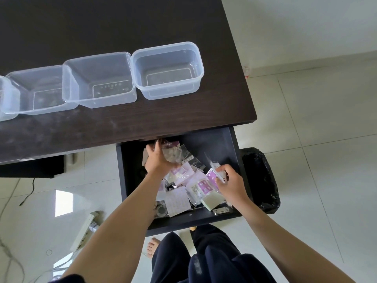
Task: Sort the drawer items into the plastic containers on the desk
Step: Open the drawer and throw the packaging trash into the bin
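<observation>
The dark drawer [214, 144] stands pulled out under the desk edge, filled with small clear and purple-and-white packets [193, 180]. My left hand [158, 160] grips a bunch of clear plastic packets [175, 154] at the drawer's back left. Near the right side, my right hand [228, 180] pinches a small purple-and-white packet [214, 172]. Several clear plastic containers stand in a row on the dark desk [142, 119]: one at the right [200, 64], one in the middle [98, 62], one further left [34, 72]. All look empty.
A fourth container [4, 99] is cut off at the left edge. A black-lined waste bin [263, 180] stands right of the drawer. A white power strip [87, 227] and cables lie on the tiled floor at left. My legs and bare feet are below the drawer.
</observation>
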### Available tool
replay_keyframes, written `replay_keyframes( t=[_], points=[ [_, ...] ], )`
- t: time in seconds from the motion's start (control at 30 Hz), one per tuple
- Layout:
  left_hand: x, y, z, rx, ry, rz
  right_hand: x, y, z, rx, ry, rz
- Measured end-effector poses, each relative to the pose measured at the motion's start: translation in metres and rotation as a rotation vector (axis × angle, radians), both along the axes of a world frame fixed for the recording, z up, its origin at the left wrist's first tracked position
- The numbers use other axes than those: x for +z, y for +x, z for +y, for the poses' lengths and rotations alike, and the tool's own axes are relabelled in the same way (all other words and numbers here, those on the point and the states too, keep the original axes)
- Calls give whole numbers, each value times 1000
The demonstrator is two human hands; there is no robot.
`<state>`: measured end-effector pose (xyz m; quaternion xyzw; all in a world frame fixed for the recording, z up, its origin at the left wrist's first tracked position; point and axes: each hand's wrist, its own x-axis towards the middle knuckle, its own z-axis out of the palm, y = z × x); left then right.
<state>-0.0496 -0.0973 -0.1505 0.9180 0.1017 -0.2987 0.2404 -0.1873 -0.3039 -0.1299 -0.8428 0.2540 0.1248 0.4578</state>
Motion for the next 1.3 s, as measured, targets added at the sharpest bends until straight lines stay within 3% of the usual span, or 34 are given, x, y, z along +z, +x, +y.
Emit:
replay_keyframes(
  t=[0.3, 0.53, 0.9, 1.3],
  points=[
    [12, 2, 0, -89, 25, -82, 0, -1, 2, -7, 17, -3],
    [40, -6, 7, 140, -135, -150, 7, 4, 0, -25, 46, -38],
    [95, -40, 5, 334, -270, -400, 37, 5, -1, -11, 83, -215],
    [148, -134, -36, 535, -483, -405, 84, -55, -43, 36, 38, -349]
  ],
)
